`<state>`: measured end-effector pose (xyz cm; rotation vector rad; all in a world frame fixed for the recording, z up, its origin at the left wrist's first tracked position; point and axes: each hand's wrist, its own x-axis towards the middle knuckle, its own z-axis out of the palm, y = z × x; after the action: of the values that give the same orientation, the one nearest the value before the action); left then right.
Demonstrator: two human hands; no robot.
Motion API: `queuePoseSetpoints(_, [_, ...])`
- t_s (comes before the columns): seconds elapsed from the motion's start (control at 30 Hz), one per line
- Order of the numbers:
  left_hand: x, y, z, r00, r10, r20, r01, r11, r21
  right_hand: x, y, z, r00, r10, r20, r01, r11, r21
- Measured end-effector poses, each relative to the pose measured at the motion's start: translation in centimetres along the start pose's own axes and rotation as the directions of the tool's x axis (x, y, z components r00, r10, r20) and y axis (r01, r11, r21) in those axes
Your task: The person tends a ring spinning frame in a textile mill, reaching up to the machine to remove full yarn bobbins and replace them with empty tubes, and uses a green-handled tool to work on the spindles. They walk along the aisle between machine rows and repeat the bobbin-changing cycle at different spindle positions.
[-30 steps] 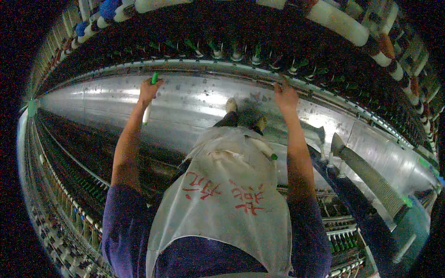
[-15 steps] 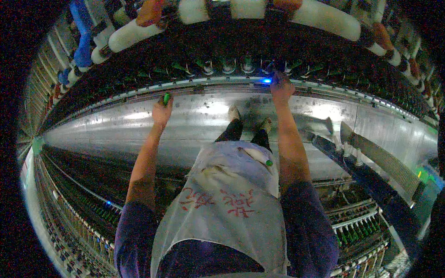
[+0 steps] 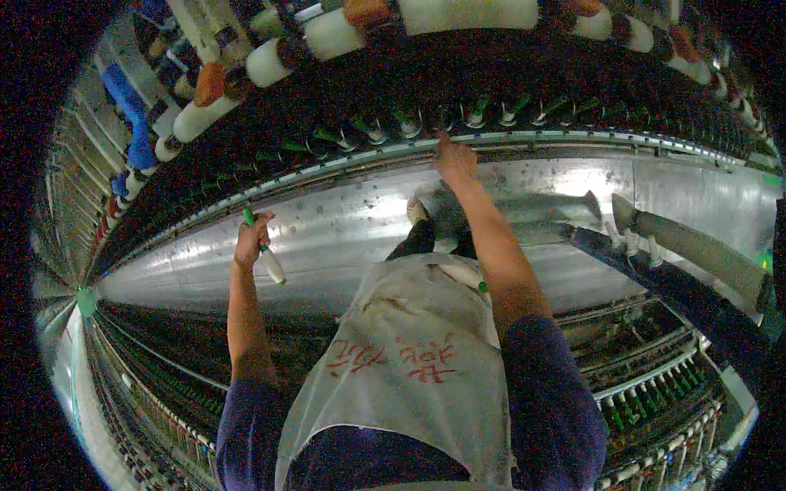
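Your left hand point(image 3: 250, 239) grips a bobbin point(image 3: 272, 266) — your right hand point(image 3: 456, 159) is at the spindle row point(image 3: 514, 109), grip unclear. Spindle work, seemingly; next calls for precise touch.

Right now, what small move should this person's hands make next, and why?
I'd guess the right hand should ease its fingers slightly further toward the row of green bobbins: they reach its near edge, whereas the left hand is occupied, holding a green-and-white bobbin apart from that row.

The shiny grey floor point(image 3: 344, 233), darkly spotted, carries a pale shoe point(image 3: 417, 211).
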<state>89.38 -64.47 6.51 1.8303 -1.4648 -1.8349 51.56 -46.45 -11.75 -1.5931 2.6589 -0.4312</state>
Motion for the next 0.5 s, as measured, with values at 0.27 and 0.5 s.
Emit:
queuePoseSetpoints(0.27, [0.5,-0.3,0.0,0.993,0.08,-0.087,-0.036,0.908,0.418,3.9,-1.4,2.7,0.952,0.054,0.301,-0.038,0.997,-0.06])
queuePoseSetpoints(0.5, [1.2,0.5,1.4,0.979,0.196,-0.064,-0.156,0.909,0.387,0.5,1.7,3.1,0.983,0.076,0.17,-0.084,0.995,0.044])
